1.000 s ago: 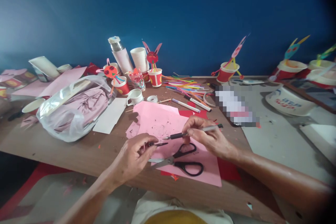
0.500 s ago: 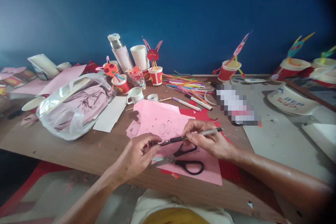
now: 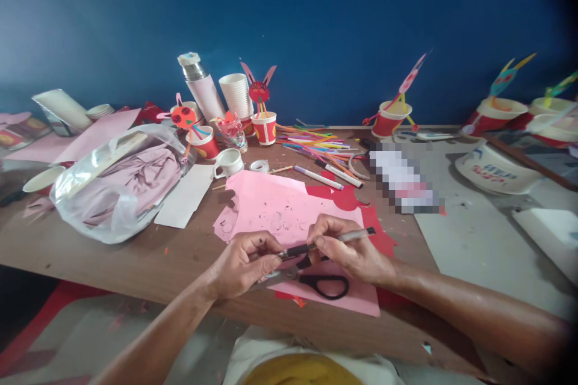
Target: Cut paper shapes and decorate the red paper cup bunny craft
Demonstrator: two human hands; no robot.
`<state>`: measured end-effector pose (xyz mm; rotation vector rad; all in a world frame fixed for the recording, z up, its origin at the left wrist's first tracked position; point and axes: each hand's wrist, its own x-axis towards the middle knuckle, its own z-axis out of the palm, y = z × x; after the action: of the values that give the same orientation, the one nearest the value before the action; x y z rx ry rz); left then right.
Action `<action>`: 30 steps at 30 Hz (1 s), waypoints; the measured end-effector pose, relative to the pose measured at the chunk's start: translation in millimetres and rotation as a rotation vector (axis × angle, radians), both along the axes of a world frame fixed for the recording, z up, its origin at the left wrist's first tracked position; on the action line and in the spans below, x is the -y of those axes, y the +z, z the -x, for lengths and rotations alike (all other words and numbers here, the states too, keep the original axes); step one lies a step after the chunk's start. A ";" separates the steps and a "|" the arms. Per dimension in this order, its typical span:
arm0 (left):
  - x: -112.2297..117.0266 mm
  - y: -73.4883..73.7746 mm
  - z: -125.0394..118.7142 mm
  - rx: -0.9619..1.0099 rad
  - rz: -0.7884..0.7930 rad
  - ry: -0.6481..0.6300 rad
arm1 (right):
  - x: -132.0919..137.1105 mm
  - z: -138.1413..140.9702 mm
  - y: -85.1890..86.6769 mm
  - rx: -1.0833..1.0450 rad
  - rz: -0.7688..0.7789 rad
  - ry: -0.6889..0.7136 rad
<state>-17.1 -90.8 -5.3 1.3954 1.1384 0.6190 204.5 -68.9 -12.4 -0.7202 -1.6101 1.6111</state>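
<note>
My right hand (image 3: 347, 249) pinches a grey pen with a black grip (image 3: 332, 240), held nearly level with its tip pointing left. My left hand (image 3: 244, 261) is closed round the pen's cap at that tip, so both hands meet on the pen. They hover just above a pink paper sheet (image 3: 271, 204) marked with small pen circles. Black-handled scissors (image 3: 316, 281) lie on the pink sheet directly beneath my hands. Red paper (image 3: 374, 234) pokes out from under the pink sheet on the right.
A clear plastic bag of pink cloth (image 3: 117, 183) lies at left beside a white sheet (image 3: 185, 195). Behind stand a flask (image 3: 201, 87), stacked paper cups (image 3: 237, 96), cup-and-paper figures (image 3: 264, 123), tape rolls (image 3: 259, 165), and scattered straws and markers (image 3: 320, 150). Paper bowls (image 3: 494, 171) sit at right.
My hands have come together: a second ago the pen and its cap were held apart, now the left hand's cap is on the pen tip. The view has shifted slightly.
</note>
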 end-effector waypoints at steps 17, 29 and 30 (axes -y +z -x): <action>-43.0 -10.3 121.0 -0.891 -0.589 0.714 | -75.7 -34.1 -24.2 1.132 -1.020 -0.539; -34.9 -34.6 125.4 -1.194 -0.823 0.391 | -83.6 -37.8 -32.6 1.336 -0.927 -0.501; -36.2 -33.6 123.8 -1.224 -0.811 0.388 | -83.8 -37.9 -32.9 1.334 -0.925 -0.501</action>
<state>-140.9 -54.6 -38.9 2.4030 2.3185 0.4822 242.4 14.9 -45.3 -1.5824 -2.4018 -0.2590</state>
